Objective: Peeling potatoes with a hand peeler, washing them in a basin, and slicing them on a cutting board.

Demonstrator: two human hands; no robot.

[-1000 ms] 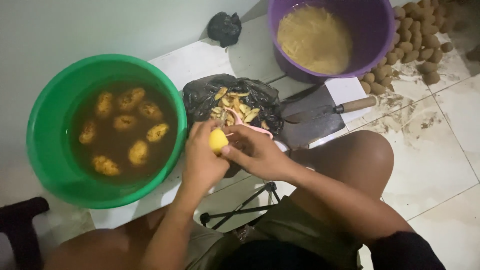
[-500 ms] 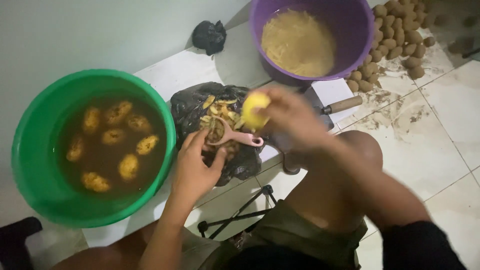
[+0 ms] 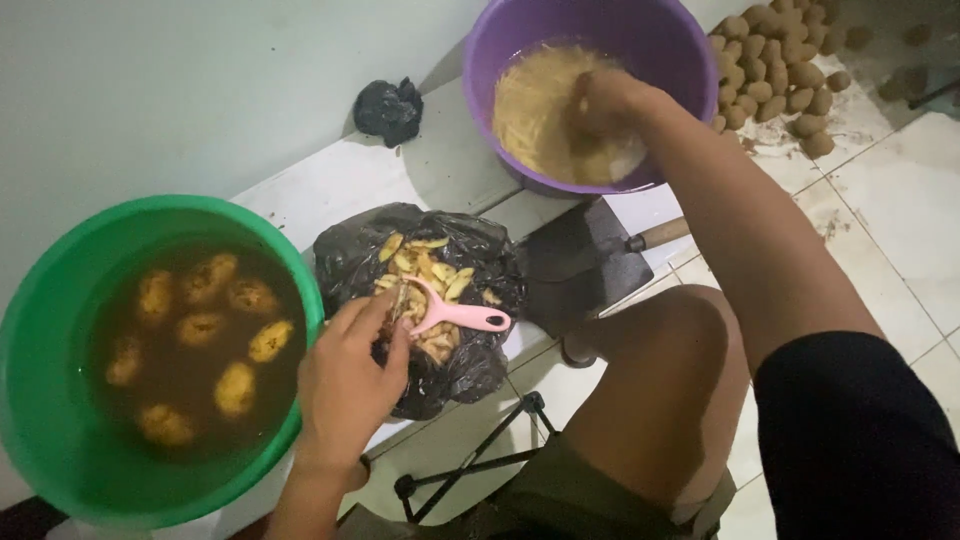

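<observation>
Our left hand (image 3: 345, 385) still grips the pink plastic peeler (image 3: 450, 315) over the black peel bag (image 3: 350, 265); our right hand (image 3: 605, 100), grip unclear, has carried its peeled potato into the purple round tub (image 3: 660, 35).

head camera, looking steeply down, close

Pink peeler (image 3: 455, 317): handle pointing right, blade end pinched in fingers, lying level over black bag of yellow peelings (image 3: 425, 275). Purple basin (image 3: 660, 45): round, pale starchy water inside, standing on white ledge beside heap of unpeeled potatoes.
</observation>
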